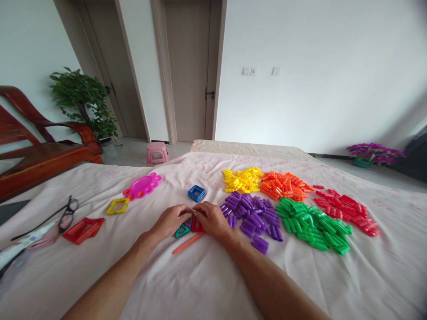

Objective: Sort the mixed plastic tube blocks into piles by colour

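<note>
My left hand point(170, 221) and my right hand point(213, 218) meet at the fingertips over a small group of magnetic tiles. A teal triangle point(182, 230) shows below my left fingers, and a red tile point(196, 224) lies under my right fingers. A purple tile is partly visible between them. Both hands are closed around the tile edges, and what exactly they pinch is hidden. An orange stick point(188, 243) lies just below. Blue square tiles point(196, 193) are stacked beyond the hands.
Purple point(253, 213), yellow point(243, 180), orange point(285, 186), green point(313, 226) and red point(347, 206) piles lie right. Leftward are a pink tray point(143, 186), yellow square tile point(118, 206), red tiles point(83, 230) and glasses point(68, 212).
</note>
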{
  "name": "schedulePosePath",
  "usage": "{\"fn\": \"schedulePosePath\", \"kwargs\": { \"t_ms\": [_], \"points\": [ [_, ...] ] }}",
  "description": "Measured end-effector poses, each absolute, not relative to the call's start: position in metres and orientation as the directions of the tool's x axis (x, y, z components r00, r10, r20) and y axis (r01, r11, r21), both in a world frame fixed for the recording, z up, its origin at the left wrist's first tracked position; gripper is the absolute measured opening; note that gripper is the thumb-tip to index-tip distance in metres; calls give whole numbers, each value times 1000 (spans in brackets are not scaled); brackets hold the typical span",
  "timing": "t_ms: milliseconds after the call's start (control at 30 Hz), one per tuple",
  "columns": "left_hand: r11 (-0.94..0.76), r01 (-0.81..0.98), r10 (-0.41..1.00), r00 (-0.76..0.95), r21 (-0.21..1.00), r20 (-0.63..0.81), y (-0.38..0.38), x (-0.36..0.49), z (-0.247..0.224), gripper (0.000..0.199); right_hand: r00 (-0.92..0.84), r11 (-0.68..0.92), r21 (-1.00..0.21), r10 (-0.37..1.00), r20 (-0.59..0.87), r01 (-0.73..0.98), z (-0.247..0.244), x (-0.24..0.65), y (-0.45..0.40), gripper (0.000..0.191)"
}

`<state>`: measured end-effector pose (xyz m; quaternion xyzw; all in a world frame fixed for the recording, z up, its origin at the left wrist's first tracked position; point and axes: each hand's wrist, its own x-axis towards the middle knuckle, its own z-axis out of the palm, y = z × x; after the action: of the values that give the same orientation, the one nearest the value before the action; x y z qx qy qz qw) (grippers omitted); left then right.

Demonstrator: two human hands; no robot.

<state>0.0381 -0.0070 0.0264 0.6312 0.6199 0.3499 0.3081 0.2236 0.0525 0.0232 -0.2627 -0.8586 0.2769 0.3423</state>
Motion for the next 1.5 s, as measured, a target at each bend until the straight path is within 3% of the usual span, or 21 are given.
{"fn": "schedulePosePath", "kwargs": {
  "t_ms": [167,400,567,800,1000,1233,1500],
  "points": [
    [-29,483,997,-43,875,56,-4,35,28,26,-535,669,-696,700,473,259,22,224,55,18],
    [44,302,960,-275,952,43,-3,33,29,41,-514,591,-768,752,413,248,20,225,57,23],
    [24,211,946,-322,977,46,-6,45,29,37,-568,516,-822,762,312,240,22,225,54,33],
    [16,110,936,-350,994,23,-6,48,29,30,-539,439,-879,793,283,184,20,222,56,33],
    [-3,33,939,-342,999,14,-6,51,25,30,-549,469,-853,786,286,228,19,220,58,34],
    [-19,-143,889,-455,990,-48,-1,44,17,28,-556,600,-754,735,388,267,20,221,59,23],
    [-11,-280,878,-462,960,-125,-1,46,20,22,-556,621,-741,721,413,256,21,220,57,21]
  ]
}}
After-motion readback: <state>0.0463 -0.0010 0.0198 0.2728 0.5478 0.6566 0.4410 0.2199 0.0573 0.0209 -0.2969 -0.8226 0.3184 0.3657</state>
